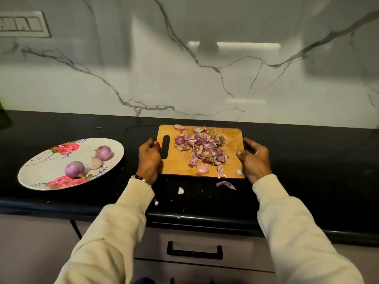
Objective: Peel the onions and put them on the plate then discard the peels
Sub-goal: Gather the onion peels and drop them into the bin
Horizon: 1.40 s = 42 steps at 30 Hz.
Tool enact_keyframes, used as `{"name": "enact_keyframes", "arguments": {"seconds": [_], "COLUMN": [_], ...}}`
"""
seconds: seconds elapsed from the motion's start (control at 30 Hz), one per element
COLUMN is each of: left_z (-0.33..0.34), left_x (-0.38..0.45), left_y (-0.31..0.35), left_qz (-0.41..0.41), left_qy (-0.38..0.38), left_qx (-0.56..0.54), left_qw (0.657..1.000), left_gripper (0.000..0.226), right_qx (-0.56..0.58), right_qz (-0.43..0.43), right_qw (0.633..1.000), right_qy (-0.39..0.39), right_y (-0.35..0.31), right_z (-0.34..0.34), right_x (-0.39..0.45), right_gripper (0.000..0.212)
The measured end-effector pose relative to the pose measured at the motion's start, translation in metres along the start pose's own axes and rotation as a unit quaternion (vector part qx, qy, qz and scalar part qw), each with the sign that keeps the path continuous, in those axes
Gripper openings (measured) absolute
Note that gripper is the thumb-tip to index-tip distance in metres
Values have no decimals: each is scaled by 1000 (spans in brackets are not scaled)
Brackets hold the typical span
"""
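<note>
Black counter [307, 160] w/ a white marble-look backsplash [184, 78] behind; a switch plate [22, 24] sits top left on the wall. Below the counter edge, a drawer [194, 251] w/ a dark handle.

Wooden board [178, 160] lies on the counter at centre, a pile of purple peels [202, 147] on it. Left hand [148, 158] grips the board's left edge by the handle slot; right hand [254, 158] clasps the right edge, thumb on top. Two stray scraps [226, 184] lie on the counter just in front of the board.

Floral plate [41, 171] sits left of the board, apart from it, w/ peeled onions [74, 169] on it: two purple ones, plus a paler piece between them, hard to make out.

Green object [4, 117] at far left is cut off by the frame; can't tell what it is. Fingers under the board are hidden.
</note>
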<state>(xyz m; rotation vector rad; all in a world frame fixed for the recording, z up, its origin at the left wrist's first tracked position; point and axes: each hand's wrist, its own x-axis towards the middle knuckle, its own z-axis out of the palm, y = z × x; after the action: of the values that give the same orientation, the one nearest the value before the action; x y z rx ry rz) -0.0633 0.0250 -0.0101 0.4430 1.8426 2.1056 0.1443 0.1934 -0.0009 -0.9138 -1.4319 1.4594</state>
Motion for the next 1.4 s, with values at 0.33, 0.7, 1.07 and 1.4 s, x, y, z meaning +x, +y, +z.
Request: {"name": "enact_keyframes", "arguments": {"seconds": [0.33, 0.7, 1.07, 1.4], "left_z": [2, 0, 2, 21], "left_x": [-1, 1, -13, -29], "left_y": [6, 1, -3, 47], "left_qz": [115, 137, 222, 148], "left_qy": [-9, -29, 12, 47], "left_qx": [-136, -118, 57, 15], "left_qw": [984, 983, 973, 988], "left_gripper": [43, 46, 65, 33], "right_qx": [216, 153, 53, 54], "right_qz": [-94, -126, -161, -50], "right_qw": [971, 980, 985, 997], "right_qy": [-46, -31, 29, 13], "right_y": [-8, -5, -10, -54], "right_z": [-2, -3, -10, -49], "right_x": [-2, 2, -12, -20], "right_gripper": [56, 56, 49, 49]}}
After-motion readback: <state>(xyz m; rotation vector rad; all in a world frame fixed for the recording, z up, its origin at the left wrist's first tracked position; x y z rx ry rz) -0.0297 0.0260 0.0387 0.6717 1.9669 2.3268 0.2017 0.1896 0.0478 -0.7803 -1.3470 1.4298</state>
